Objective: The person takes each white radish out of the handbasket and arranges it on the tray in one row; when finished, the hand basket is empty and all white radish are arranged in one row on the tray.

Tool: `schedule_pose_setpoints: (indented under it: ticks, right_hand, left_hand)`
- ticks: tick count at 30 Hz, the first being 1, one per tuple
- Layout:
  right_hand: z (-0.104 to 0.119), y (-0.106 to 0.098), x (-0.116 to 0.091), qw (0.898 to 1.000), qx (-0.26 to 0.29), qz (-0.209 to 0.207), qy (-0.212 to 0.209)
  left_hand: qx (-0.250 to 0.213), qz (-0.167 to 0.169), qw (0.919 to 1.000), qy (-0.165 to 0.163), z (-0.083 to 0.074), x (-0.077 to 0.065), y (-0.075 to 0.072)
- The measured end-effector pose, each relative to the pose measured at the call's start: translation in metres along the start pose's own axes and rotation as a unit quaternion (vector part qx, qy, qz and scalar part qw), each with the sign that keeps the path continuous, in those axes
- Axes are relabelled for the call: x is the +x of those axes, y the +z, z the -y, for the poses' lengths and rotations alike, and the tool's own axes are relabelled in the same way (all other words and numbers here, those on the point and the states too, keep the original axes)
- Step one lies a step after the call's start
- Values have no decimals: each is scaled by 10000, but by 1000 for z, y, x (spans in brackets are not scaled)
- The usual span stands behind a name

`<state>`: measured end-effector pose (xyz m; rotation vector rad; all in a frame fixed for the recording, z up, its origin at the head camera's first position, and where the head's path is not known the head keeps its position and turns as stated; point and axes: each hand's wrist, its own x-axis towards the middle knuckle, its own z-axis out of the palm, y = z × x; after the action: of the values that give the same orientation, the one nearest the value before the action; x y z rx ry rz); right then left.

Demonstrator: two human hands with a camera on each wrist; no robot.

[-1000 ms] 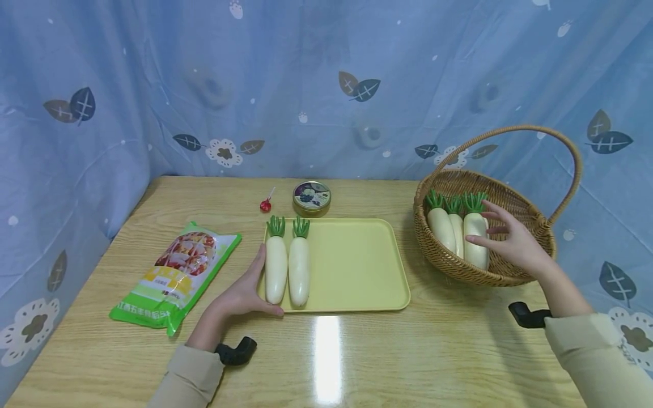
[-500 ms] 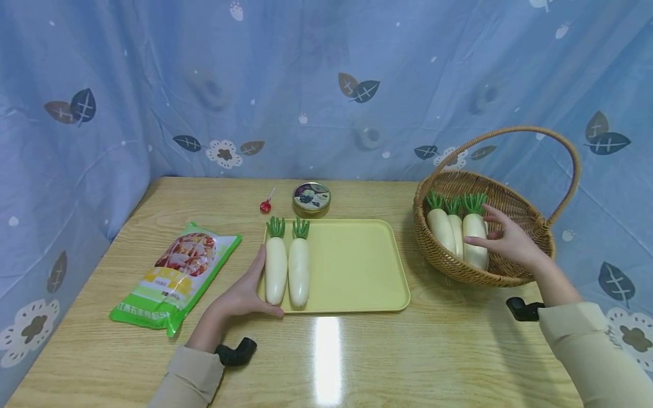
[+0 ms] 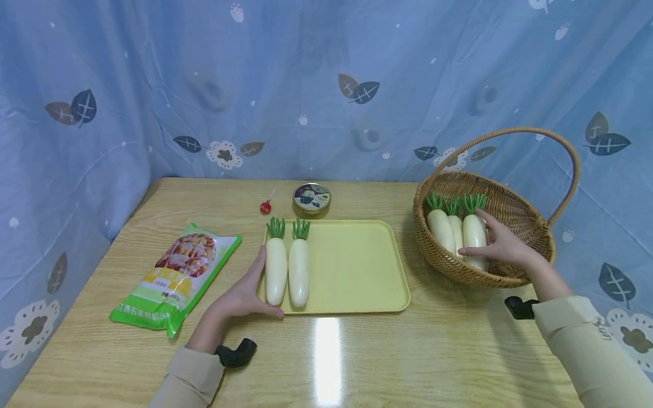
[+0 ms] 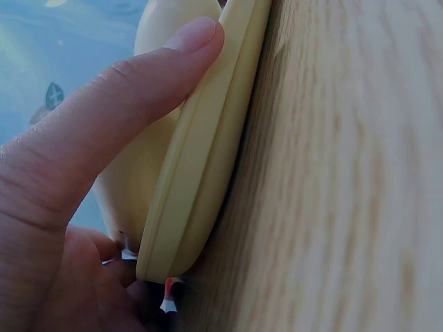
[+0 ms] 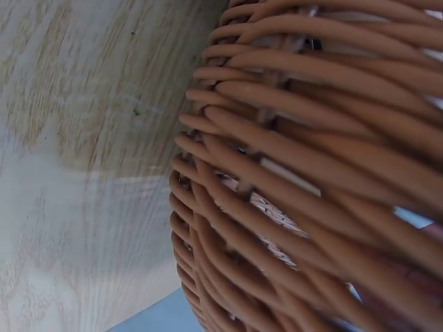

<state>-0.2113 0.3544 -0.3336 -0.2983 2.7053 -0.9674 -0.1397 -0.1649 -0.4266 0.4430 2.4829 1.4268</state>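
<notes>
On the wooden table a pale yellow tray (image 3: 357,266) bears two white radishes with green tops, a left radish (image 3: 276,271) and a right radish (image 3: 299,272). My left hand (image 3: 245,292) holds the tray's near-left corner, fingers along its left side; the left wrist view shows the thumb (image 4: 138,90) over the rim (image 4: 201,138). In a wicker basket (image 3: 449,269) lie three more white radishes. My right hand (image 3: 510,243) grips the rightmost radish (image 3: 475,232), thumb across its lower part and fingers at its right side. The right wrist view shows only basket weave (image 5: 311,138) and table.
A green-and-white food bag (image 3: 176,277) lies left of the tray. Behind the tray are a red lollipop (image 3: 266,206) and a round tin (image 3: 312,198). The basket's tall handle (image 3: 571,164) arches over its opening. A blue curtain (image 3: 306,85) hangs behind the table.
My right hand has moved slightly left and down, its thumb now across the rightmost radish, which has tilted a little. The left hand and the tray have stayed put.
</notes>
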Motion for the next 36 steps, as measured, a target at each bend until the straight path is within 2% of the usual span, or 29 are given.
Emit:
schedule_pose_setpoints:
  ticks: [5,10,26,36]
  right_hand:
    - [-1,1,2,9995,-277,-131,-93]
    - [2,2,2,9988,-414,-275,12]
    - [4,1,0,9994,-2,-249,249]
    - [5,-1,-5,9976,132,-577,346]
  left_hand:
    - [90,-19,9999,67,0,0,-1]
    - [91,2,9999,76,-2,0,-1]
    - [41,5,10000,70,-2,0,0]
    - [76,30,10000,44,0,0,0]
